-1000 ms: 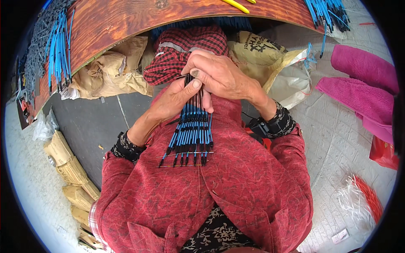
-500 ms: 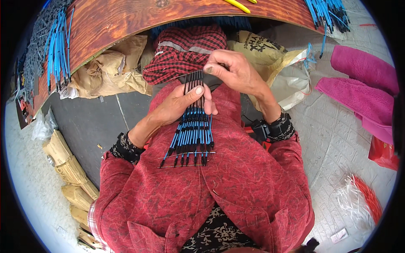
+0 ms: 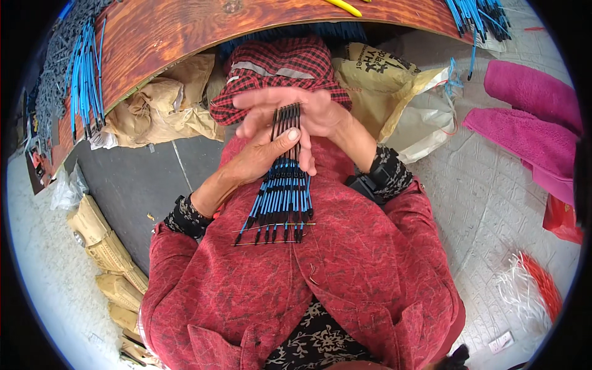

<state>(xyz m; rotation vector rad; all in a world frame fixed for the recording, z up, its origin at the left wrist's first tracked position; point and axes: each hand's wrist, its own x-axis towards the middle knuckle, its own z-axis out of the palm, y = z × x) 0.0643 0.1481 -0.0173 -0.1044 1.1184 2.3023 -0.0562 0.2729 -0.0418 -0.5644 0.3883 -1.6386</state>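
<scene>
Centrally, a person's red jacket (image 3: pixel 370 265) fills the lower frame, below a curved wooden counter (image 3: pixel 185 31) along the top. At upper centre the hands come together: the left hand (image 3: pixel 262 154) grips a fan of blue-and-black rods (image 3: pixel 283 192) under its thumb; the right hand (image 3: pixel 319 112), blurred, stretches open behind their upper tips, contact unclear. Their lower ends spread over the jacket, crossed by thin wires (image 3: pixel 253 244).
</scene>
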